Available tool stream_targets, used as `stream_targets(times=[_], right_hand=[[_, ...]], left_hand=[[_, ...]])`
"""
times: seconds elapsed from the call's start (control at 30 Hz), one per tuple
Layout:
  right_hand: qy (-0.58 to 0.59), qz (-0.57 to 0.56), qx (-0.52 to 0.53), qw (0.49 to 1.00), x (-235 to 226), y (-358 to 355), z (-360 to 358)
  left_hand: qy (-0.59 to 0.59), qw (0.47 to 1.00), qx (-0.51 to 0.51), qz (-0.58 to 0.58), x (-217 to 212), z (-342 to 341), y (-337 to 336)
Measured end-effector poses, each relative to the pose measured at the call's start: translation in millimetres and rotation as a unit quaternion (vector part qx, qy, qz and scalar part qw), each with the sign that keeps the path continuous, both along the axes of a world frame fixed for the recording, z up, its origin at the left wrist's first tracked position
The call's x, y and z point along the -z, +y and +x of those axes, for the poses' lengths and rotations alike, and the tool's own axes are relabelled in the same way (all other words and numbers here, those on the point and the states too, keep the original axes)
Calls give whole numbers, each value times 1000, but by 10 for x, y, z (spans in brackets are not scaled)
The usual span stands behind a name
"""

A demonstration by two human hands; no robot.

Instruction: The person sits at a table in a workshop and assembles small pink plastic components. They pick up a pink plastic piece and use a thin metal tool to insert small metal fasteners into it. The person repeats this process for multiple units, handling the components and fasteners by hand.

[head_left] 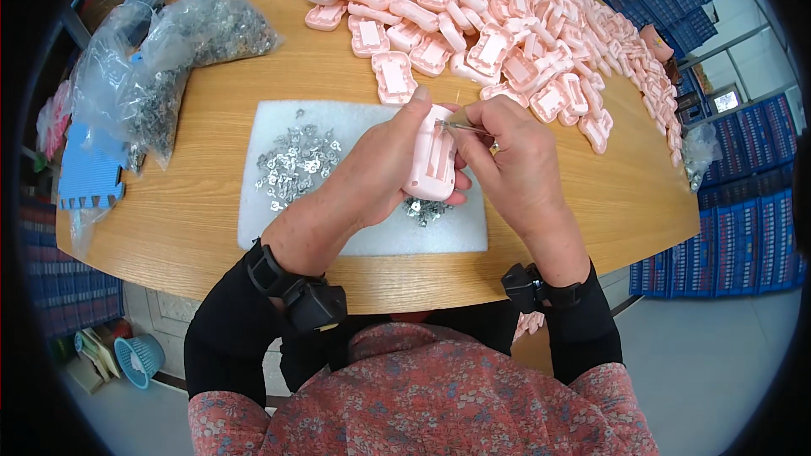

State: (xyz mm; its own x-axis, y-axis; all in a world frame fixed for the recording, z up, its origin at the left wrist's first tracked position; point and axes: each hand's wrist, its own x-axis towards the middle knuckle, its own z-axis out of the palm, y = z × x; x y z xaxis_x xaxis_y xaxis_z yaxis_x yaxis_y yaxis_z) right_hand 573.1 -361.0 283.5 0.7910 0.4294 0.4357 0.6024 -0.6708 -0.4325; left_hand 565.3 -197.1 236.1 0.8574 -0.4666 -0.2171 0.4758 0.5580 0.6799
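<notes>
My left hand [383, 160] is closed around a pale pink plastic housing [433, 171], holding it tilted above a white foam sheet [355, 241]. A long recessed slot shows on the housing's upper side. My right hand [513, 148] pinches a thin metal tool, probably tweezers [460, 127], whose tip reaches into the far end of that slot. Whether a small part sits at the tip is too small to tell. On the foam's left half lies a pile of small metal contact pieces [296, 165]. Another pile of metal pieces [427, 211] shows partly beneath the housing.
A big heap of pink housings [507, 34] covers the table's far side and right. Clear plastic bags of metal parts [215, 29] lie at the left, by a blue foam mat [89, 165]. Blue crates [735, 245] are stacked at the right; a light-blue basket [139, 361] stands on the floor.
</notes>
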Motion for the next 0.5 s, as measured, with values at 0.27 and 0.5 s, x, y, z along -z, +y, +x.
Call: stream_targets(times=[0.27,0.5], right_hand=[[-48,1,-18,999,44,56,-58],[182,146,41,972,41,12,-64]], left_hand=[[29,998,-31,-37,-9,70,8],[-55,993,17,-103,251,63,-80]])
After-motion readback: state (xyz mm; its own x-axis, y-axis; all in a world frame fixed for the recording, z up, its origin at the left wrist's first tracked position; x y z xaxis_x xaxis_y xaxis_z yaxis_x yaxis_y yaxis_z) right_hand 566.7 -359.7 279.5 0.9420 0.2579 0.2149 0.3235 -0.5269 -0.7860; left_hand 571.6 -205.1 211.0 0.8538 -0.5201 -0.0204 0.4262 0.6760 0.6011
